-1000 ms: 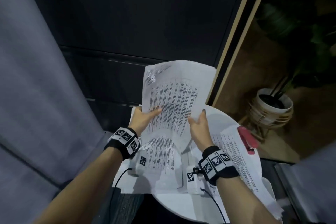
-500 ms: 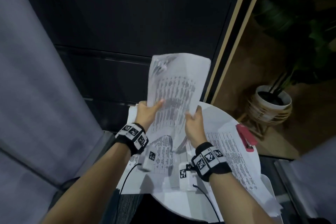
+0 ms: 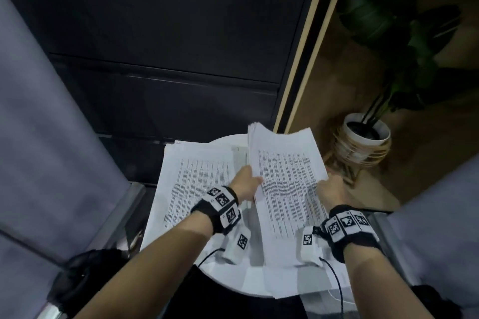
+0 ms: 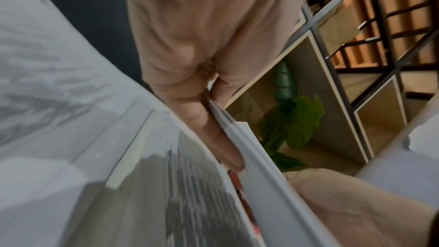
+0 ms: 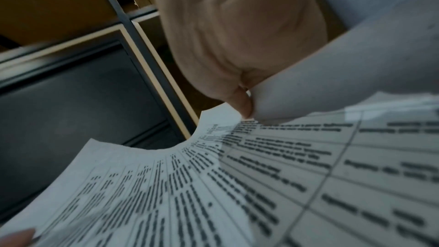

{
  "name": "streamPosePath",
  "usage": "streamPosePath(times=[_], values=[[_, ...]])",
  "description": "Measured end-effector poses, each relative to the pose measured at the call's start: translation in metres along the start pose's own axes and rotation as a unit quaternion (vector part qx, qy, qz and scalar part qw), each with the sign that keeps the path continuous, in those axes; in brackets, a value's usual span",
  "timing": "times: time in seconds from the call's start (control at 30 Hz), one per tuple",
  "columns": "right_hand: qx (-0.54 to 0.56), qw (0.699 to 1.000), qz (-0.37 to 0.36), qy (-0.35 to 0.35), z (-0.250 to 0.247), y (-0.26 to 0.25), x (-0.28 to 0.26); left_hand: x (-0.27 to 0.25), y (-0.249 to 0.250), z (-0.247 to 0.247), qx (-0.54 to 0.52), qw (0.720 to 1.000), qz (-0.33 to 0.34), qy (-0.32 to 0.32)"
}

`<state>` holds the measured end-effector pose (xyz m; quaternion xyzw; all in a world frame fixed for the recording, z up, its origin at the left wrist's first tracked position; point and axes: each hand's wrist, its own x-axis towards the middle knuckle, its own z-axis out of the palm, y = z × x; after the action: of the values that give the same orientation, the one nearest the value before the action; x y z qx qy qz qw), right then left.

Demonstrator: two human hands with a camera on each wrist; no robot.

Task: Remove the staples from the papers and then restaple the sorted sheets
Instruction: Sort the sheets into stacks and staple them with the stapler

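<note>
Both hands hold one stack of printed sheets (image 3: 285,178) low over the right half of the round white table (image 3: 233,282). My left hand (image 3: 251,181) pinches its left edge, thumb on top; the left wrist view shows that pinch on the sheet stack (image 4: 240,138). My right hand (image 3: 327,185) pinches the right edge, with the thumb pressed on the printed page (image 5: 213,185). A second pile of papers (image 3: 197,178) lies flat on the table's left half. A strip of something red (image 4: 237,183) shows under the held sheets. No stapler is visible in the head view.
A potted plant (image 3: 363,137) stands on the floor just past the table at the right. A dark cabinet (image 3: 168,46) fills the back. Grey upholstered seats (image 3: 51,137) flank the table on both sides. Wrist-camera cables (image 3: 337,285) trail over the table's near edge.
The sheets stood upright in both hands; now they are lowered nearly flat over the table's right side, covering where the red stapler lay. The left pile is now uncovered.
</note>
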<state>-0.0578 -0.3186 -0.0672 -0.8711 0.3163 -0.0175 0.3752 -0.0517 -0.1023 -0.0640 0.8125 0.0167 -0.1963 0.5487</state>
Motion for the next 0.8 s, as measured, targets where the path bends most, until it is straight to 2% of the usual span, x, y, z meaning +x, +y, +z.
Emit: streamPosePath(times=[0.1,0.27,0.33,0.43,0.53,0.63,0.7,0.8], values=[[-0.032,0.999,0.024,-0.011,-0.003,0.026,0.002,-0.004,-0.011,0.025,0.036,0.999,-0.035,-0.011],[-0.077,0.996,0.039,-0.028,-0.004,0.043,-0.005,-0.008,-0.023,0.046,0.107,0.989,-0.098,-0.019],[-0.084,0.995,0.041,-0.033,-0.002,0.047,-0.007,-0.008,-0.022,0.047,0.145,0.982,-0.113,-0.038],[-0.105,0.992,0.042,-0.047,0.0,0.049,-0.007,-0.007,-0.018,0.046,0.182,0.977,-0.114,-0.019],[-0.127,0.989,0.051,-0.053,0.0,0.048,-0.009,-0.005,-0.019,0.052,0.261,0.956,-0.135,0.01],[-0.17,0.982,0.067,-0.049,-0.001,0.046,-0.013,-0.008,-0.016,0.06,0.38,0.917,-0.115,0.046],[-0.19,0.978,0.064,-0.063,0.0,0.044,-0.015,-0.007,-0.01,0.066,0.392,0.911,-0.121,0.052],[-0.211,0.974,0.036,-0.077,0.007,0.042,-0.019,-0.003,-0.005,0.069,0.341,0.928,-0.142,0.05]])
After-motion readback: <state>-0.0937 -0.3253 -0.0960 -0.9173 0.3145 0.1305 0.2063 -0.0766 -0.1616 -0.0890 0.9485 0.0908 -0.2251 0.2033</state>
